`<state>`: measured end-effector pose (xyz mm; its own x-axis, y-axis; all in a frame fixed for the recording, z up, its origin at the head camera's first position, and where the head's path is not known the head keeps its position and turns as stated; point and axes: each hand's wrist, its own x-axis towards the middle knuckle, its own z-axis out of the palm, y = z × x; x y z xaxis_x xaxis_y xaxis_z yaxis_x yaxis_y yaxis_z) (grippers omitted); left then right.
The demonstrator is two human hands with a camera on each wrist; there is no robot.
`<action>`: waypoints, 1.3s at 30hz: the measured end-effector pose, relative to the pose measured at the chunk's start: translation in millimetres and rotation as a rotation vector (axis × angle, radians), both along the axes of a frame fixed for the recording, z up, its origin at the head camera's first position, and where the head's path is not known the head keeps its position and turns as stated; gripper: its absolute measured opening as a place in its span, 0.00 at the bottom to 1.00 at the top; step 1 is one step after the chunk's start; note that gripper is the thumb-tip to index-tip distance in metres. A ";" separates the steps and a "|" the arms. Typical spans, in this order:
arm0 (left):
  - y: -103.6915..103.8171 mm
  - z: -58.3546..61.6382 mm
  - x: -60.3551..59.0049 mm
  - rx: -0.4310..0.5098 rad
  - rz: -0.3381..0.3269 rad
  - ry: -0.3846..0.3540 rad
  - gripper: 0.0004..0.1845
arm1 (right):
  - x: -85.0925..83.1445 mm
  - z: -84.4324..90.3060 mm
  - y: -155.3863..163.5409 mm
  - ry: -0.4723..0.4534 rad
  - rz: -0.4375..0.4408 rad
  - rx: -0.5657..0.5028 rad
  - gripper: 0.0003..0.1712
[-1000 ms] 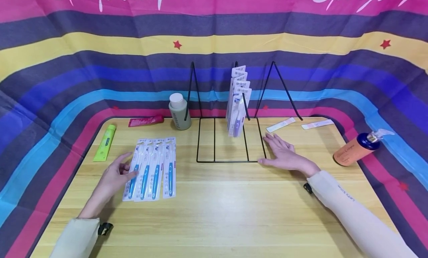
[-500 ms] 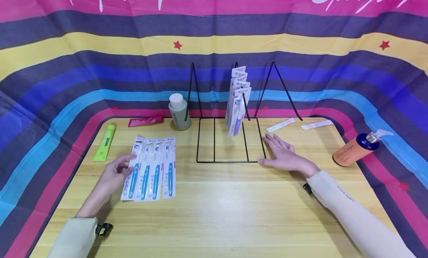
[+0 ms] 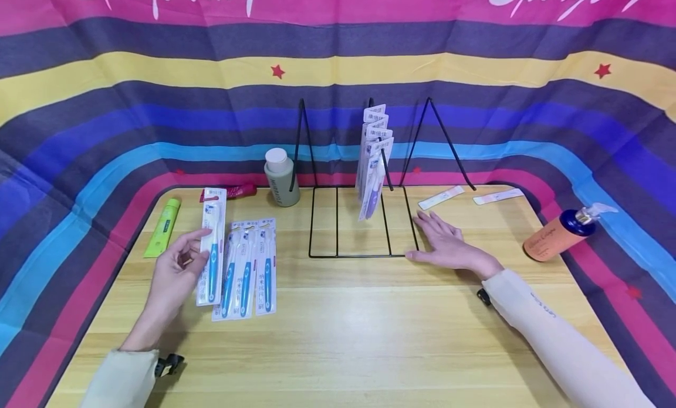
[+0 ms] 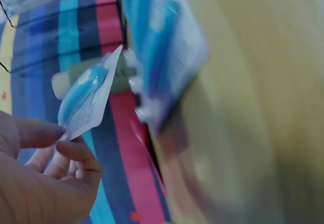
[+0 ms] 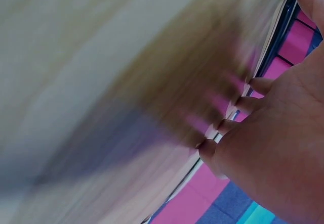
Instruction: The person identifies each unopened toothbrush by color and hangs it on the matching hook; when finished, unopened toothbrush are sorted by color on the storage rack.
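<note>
My left hand (image 3: 176, 274) pinches the edge of a packaged blue toothbrush (image 3: 213, 255) between thumb and fingers. In the left wrist view that toothbrush pack (image 4: 91, 97) is tilted and raised off the table. Just right of it, several more blue toothbrush packs (image 3: 245, 279) lie side by side, partly overlapping. My right hand (image 3: 446, 243) rests with fingers spread on the table, thumb at the front right corner of a black wire rack (image 3: 364, 256). Purple toothbrush packs (image 3: 374, 185) hang one behind another from the rack's middle prong. In the right wrist view the right fingertips touch the tabletop.
A grey-green bottle (image 3: 281, 182) with a white cap stands left of the rack. A green tube (image 3: 162, 229) and a red tube (image 3: 242, 191) lie at the left. Two slim white packets (image 3: 440, 198) lie behind my right hand. An orange pump bottle (image 3: 554, 238) is at the far right.
My left hand has taken hold of the leftmost blue toothbrush pack and lifted it away from the others, up and slightly toward the back. The right hand has stayed by the rack.
</note>
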<state>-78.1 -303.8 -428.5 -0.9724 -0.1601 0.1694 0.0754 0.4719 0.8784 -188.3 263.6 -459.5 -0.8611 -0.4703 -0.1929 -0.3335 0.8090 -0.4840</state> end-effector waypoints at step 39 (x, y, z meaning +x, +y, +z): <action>136.8 15.0 -12.8 0.293 -0.402 0.495 0.24 | -4.3 -3.7 2.8 0.006 0.014 -0.002 0.60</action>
